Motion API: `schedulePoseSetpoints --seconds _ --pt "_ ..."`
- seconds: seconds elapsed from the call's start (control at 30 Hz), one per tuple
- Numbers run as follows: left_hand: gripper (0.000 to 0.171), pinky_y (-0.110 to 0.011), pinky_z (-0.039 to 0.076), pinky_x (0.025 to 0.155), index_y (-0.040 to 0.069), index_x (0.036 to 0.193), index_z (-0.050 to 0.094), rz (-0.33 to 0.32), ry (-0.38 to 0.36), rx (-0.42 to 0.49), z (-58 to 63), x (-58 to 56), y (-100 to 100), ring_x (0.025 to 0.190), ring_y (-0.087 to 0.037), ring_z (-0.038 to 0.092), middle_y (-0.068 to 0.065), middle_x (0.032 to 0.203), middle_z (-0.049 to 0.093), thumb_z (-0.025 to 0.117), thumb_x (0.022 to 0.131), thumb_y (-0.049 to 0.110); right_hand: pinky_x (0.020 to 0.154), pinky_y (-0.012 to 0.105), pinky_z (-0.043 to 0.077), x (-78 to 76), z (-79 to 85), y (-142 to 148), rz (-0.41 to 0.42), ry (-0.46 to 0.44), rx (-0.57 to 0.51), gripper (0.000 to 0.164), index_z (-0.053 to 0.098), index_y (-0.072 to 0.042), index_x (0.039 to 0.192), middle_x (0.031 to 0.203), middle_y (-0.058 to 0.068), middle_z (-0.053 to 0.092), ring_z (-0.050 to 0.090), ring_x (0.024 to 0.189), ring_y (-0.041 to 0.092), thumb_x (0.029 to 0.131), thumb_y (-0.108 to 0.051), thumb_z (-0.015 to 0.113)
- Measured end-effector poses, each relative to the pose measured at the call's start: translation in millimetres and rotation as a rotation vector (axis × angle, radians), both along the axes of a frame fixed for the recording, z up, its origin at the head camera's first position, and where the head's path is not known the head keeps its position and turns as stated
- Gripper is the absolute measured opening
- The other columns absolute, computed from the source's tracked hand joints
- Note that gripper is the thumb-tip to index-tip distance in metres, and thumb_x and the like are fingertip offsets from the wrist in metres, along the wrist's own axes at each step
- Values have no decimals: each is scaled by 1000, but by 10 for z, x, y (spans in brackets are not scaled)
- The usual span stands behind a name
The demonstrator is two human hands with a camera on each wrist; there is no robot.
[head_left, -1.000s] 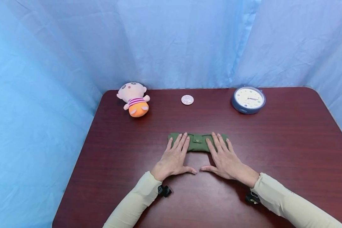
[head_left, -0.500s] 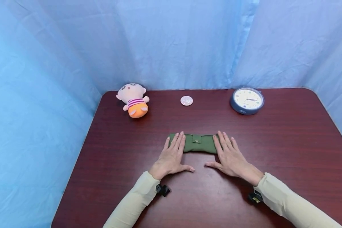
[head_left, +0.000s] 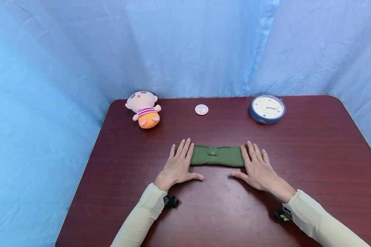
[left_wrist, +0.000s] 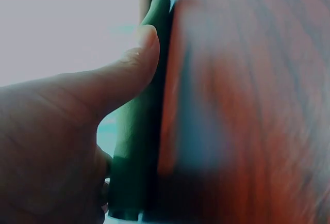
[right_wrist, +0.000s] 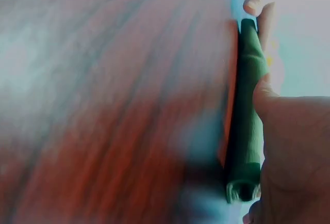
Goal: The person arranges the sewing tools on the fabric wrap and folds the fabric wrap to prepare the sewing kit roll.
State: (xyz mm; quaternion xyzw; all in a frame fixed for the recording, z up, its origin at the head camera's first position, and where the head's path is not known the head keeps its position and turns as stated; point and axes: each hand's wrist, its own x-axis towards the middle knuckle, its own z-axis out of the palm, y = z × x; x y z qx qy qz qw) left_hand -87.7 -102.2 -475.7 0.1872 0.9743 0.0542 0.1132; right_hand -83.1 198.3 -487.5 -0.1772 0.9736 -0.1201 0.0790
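A green fabric pouch (head_left: pixel 217 157) with a small snap tab lies flat across the middle of the table. My left hand (head_left: pixel 175 167) is at the pouch's left end, fingers straight and thumb spread out in front of it. At the right end is my right hand (head_left: pixel 260 171), its fingers also extended and the thumb pointing inward. The index fingers lie along or over the pouch's ends; whether they press on it I cannot tell. In the left wrist view the pouch (left_wrist: pixel 136 146) shows edge-on behind the thumb, and the right wrist view shows the pouch (right_wrist: pixel 248 115) likewise.
On the dark red wooden table (head_left: pixel 216 219), a plush doll (head_left: pixel 146 111) lies at the back left. A small round pale disc (head_left: pixel 201 109) is at the back middle, and a blue round clock (head_left: pixel 267 109) at the back right. Blue curtains (head_left: pixel 185 48) hang behind.
Both hands have slid apart toward the pouch's ends, the left hand leftward and the right hand rightward. More of the pouch shows between them, and it stays in about the same place.
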Motion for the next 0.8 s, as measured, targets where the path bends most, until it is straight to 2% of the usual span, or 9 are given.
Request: schedulePoseSetpoints --seconds 0.17,0.27,0.47,0.57,0.8 --pt "122 -58 9 127 9 162 12 33 12 52 46 -6 -119 160 -29 3 -10 171 3 63 77 79 116 72 14 -13 23 138 -23 -23 -26 103 17 5 158 163 35 12 14 149 55 92 -64 57" --pt "118 -58 9 127 9 162 12 56 14 54 62 -4 -176 160 -28 3 -10 171 4 63 80 77 115 72 16 -23 30 199 -18 -12 -38 99 20 4 157 162 35 15 16 148 55 93 -61 59" --pt "92 -60 12 126 8 162 15 36 -6 41 50 -36 -189 160 -30 6 -11 171 8 54 96 59 112 73 21 -66 10 215 33 36 -38 86 27 0 156 159 33 26 24 146 54 97 -53 58" --pt "85 -60 14 125 7 161 16 20 -13 17 24 -86 -164 159 -30 8 -11 171 10 50 100 54 112 73 21 -113 -6 207 43 43 -30 79 27 0 155 158 32 28 24 145 54 99 -48 56" --pt "84 -59 14 126 8 162 14 34 -35 -9 -17 -273 -137 160 -28 7 -10 171 8 47 101 55 112 74 22 -281 4 198 34 61 -22 74 29 0 155 156 33 31 25 145 56 101 -44 55"
